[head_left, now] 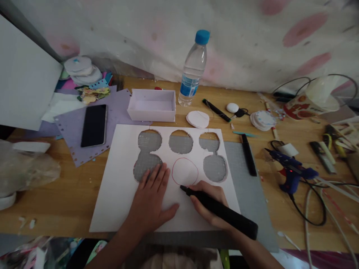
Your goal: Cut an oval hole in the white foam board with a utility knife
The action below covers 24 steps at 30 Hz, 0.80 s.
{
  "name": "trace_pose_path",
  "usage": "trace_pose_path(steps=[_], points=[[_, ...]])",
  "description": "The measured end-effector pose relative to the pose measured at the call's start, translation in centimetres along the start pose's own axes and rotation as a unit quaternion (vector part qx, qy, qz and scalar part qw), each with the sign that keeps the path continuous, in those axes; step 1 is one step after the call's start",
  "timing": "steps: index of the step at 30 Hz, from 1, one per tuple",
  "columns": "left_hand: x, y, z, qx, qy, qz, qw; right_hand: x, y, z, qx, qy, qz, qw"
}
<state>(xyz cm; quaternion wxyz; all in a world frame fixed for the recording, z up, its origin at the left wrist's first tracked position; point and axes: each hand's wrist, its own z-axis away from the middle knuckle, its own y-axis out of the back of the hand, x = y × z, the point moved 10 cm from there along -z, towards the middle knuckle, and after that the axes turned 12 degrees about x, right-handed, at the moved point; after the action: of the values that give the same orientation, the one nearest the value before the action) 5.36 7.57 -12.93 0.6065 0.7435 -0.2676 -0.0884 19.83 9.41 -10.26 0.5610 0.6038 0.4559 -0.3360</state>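
A white sheet [117, 194] is laid on a grey mat [252, 186] near the front edge of the desk [70, 201]. The left hand [150, 201] is pressed flat on the sheet, fingers spread and open, fingertips reaching the edge of the lower left hole [146, 164]. A black tool [221, 213] is gripped in the closed right hand [209, 203], its tip set on the lower edge of a red circle [185, 172] drawn between the holes. Bare sheet is left to the left of the hands; a strip of mat is left free to the right, bounded by a black knife [249, 155]. A box [152, 105], a bottle [193, 69] and a phone [94, 125] are kept behind the sheet, well apart from the hands. A glue gun [291, 173] lies beyond the mat's right edge.
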Motion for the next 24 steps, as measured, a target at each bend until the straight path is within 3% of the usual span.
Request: trace_pose_path(steps=[16,24], points=[[-0.1,0.0,0.0,0.0,0.005,-0.003,1.0,-0.3,1.3,-0.2,0.001,0.017,0.007,1.0],[-0.2,-0.1,0.1,-0.002,0.012,0.014,1.0,0.4,1.2,-1.1,-0.065,0.033,0.016,0.997]])
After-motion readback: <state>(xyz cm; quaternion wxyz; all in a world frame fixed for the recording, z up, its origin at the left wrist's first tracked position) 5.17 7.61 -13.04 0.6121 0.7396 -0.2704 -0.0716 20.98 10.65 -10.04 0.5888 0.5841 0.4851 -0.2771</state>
